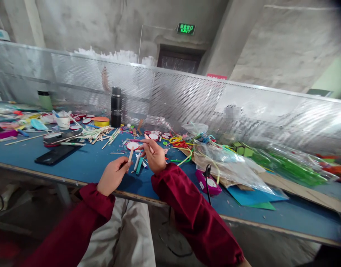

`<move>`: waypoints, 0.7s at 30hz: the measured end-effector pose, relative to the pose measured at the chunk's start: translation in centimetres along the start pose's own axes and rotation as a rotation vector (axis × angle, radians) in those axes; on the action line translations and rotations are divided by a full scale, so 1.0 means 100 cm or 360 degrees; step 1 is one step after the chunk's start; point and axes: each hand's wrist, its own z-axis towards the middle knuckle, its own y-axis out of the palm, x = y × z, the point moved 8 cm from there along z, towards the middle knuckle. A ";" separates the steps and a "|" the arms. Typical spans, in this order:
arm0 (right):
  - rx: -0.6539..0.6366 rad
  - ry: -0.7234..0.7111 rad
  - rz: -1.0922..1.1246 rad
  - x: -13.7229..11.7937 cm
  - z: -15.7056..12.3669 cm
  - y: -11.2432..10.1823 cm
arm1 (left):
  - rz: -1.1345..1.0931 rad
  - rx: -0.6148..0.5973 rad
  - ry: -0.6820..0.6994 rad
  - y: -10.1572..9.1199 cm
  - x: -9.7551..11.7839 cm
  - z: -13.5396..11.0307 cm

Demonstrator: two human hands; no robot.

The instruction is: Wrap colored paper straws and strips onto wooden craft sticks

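Pinching a wooden craft stick (131, 155) in your closed left hand (113, 177) over the blue table (84, 163), your half-curled right hand (155, 155) reaches its red-rimmed disc (132, 145); its grip is unclear, markers (138, 165) below

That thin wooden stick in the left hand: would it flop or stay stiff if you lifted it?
Probably stiff: the wooden stick stands straight, without sag, though pinched only at its lower end by the left hand. It is likely very light, being so thin. It looks flat, so it would hardly roll.
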 end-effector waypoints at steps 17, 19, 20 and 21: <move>-0.0024 0.0204 0.0245 0.010 -0.003 0.016 | 0.0093 -0.0089 -0.0055 0.002 0.010 0.001; 0.0071 0.0162 0.0266 0.006 0.000 0.008 | 0.0142 0.0233 0.0027 -0.021 0.030 -0.011; 0.0116 0.0138 0.0261 0.005 0.001 0.004 | 0.0114 0.0341 0.0087 -0.031 0.042 -0.019; 0.0148 0.0121 0.0249 0.003 0.002 0.001 | 0.0013 0.0409 0.0146 -0.040 0.052 -0.029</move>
